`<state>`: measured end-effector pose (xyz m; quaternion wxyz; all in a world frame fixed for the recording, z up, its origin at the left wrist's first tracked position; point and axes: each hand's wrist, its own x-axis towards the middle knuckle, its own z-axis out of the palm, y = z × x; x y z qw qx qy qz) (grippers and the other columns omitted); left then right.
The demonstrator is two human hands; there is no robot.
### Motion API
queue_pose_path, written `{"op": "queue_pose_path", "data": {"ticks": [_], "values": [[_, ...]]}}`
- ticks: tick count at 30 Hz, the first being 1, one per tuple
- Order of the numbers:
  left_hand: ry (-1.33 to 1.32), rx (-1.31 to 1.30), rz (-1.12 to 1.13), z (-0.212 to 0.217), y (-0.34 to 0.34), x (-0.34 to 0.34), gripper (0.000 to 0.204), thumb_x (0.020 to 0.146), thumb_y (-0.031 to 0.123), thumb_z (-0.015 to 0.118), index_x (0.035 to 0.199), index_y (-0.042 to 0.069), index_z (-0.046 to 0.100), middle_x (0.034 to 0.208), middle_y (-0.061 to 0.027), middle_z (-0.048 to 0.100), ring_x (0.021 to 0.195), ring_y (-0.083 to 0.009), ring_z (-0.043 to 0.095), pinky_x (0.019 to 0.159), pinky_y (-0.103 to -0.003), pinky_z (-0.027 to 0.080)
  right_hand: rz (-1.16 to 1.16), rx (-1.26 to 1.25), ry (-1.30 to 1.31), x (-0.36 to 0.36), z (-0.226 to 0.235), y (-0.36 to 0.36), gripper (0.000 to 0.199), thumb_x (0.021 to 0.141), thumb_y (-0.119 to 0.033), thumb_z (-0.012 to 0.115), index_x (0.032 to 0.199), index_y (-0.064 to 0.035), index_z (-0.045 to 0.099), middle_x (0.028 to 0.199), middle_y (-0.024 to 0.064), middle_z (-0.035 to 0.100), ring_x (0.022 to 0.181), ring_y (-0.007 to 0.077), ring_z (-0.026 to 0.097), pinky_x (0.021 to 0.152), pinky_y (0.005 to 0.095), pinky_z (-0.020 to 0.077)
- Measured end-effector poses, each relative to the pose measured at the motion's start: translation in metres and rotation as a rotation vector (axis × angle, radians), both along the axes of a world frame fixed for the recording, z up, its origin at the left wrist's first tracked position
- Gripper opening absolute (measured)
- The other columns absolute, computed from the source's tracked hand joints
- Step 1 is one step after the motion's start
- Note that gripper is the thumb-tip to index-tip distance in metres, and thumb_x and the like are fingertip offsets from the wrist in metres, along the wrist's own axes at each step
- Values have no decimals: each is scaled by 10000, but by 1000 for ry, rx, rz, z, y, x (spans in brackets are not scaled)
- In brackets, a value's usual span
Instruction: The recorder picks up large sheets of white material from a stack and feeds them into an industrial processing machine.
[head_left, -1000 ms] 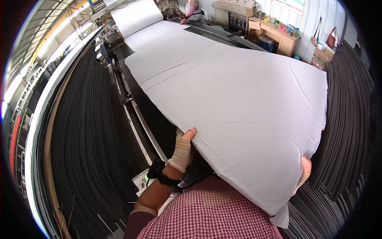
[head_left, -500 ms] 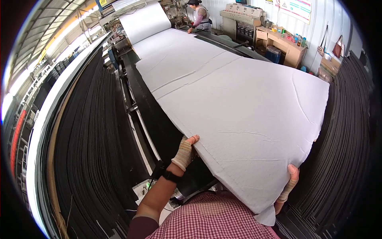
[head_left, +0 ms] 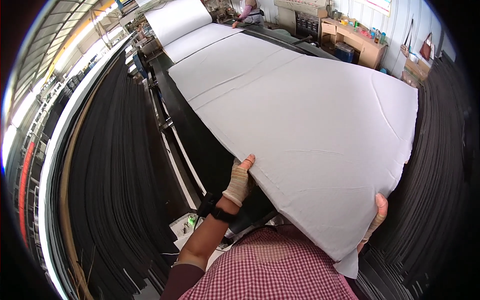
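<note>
Spanning the dark machine bed (head_left: 200, 150), a large pale grey sheet (head_left: 300, 120) lies over it and juts out past its near right side. Both hands touch the sheet, so its body lies between them and stretches away, far end leftward along the bed. Nearer the bed is the left hand (head_left: 241, 181), just beyond its visible dark surface, at the sheet's left long edge; the right hand (head_left: 376, 217) is off to the right of the bed, at the sheet's near end.

The left fingers pinch the edge, thumb on the upper face; the right thumb likewise lies on top. The other fingers are hidden underneath on both sides, so I cannot tell how firmly they press.

The long axis runs slantwise: the far end points up the bed toward a white web (head_left: 182, 20) at its head, parted from the sheet by a dark line, while the near end points back to the right of the bed, in front of the checked garment (head_left: 265, 270), with one corner drooping. Dark layered stacks flank the bed: a left stack (head_left: 110, 175) and a right stack (head_left: 440, 165).
</note>
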<state>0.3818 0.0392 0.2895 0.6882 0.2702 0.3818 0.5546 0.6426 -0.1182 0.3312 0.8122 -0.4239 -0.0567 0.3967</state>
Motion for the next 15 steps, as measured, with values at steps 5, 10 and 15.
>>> {"op": "queue_pose_path", "data": {"ticks": [5, 10, 15], "values": [[-52, 15, -17, 0, 2, -13, 495, 832, 183, 592, 1254, 38, 378, 1152, -127, 502, 1028, -279, 520, 862, -433, 465, -9, -13, -76, -6, 10, -5, 506, 691, -448, 600, 1027, -74, 538, 1033, 73, 531, 981, 208, 474, 884, 374, 390], [1, 18, -28, 9, 8, -11, 512, 825, 229, 602, 1255, 35, 402, 1155, -125, 514, 1056, -271, 508, 897, -420, 442, 25, -68, -169, -2, 10, -1, 622, 669, -470, 622, 1126, -65, 504, 1072, 88, 541, 989, 226, 500, 889, 373, 407], [22, -24, -34, -15, 46, -12, 519, 823, 223, 602, 1258, 29, 398, 1167, -138, 512, 1062, -289, 505, 899, -433, 443, 89, -15, -269, -4, 16, 20, 649, 689, -429, 612, 1169, -13, 482, 1086, 115, 543, 978, 232, 518, 858, 365, 426]]}}
